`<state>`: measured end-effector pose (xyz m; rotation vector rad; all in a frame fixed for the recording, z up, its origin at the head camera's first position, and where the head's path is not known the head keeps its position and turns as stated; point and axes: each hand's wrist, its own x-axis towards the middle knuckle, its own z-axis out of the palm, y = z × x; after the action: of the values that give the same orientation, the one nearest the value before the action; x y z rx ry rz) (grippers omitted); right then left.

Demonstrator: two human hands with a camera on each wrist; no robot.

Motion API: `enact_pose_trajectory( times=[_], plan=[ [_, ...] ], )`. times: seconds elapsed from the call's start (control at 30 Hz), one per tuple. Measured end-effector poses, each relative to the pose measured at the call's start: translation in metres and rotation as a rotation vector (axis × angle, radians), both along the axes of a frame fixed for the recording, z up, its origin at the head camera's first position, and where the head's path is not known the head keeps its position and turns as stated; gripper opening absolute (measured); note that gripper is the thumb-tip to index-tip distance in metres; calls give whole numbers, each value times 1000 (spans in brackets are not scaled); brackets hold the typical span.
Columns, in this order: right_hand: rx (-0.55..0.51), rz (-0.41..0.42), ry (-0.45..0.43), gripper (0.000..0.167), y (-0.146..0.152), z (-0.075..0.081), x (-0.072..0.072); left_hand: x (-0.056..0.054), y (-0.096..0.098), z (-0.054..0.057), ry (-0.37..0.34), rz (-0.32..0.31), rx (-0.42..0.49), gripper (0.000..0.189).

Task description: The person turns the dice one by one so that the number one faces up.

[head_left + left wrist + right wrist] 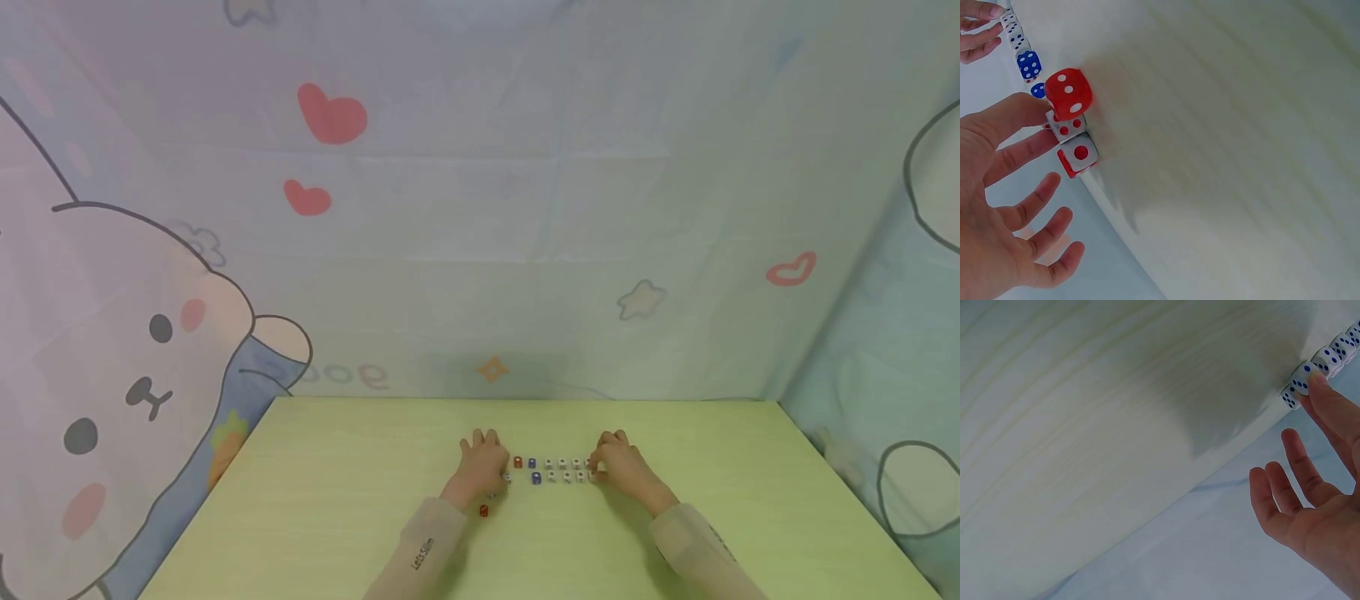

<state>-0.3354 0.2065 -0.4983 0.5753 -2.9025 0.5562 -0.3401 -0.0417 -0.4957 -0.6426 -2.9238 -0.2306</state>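
Note:
In the left wrist view, my left hand (480, 468) has its thumb and forefinger tips at a white die with red pips (1067, 129), holding it from its far side; the fingertips are partly hidden. The other fingers are spread. Close by are a red die (1069, 94) and another white die (1080, 152) with one big red pip. My right hand (628, 472) pinches a white die with blue pips (1302, 379) between thumb and forefinger at the right end of the rows. Its remaining fingers are loosely bent.
Two rows of white dice (562, 463) run between the hands. Blue dice (536, 478) stand at their left end, a red die (517, 462) beyond the upper one. The pale wooden table (337, 483) ends at a printed cloth (480, 275) behind.

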Motion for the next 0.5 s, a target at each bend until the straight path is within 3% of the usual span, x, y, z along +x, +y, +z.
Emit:
enact_pose_trajectory(
  times=[0.3, 0.5],
  plan=[
    [8, 10, 17, 6, 1, -1, 0, -2, -2, -2, 22, -18, 12, 24],
    [25, 6, 15, 6, 1, -1, -1, -2, -1, -3, 2, -36, 44, 12]
  ],
)
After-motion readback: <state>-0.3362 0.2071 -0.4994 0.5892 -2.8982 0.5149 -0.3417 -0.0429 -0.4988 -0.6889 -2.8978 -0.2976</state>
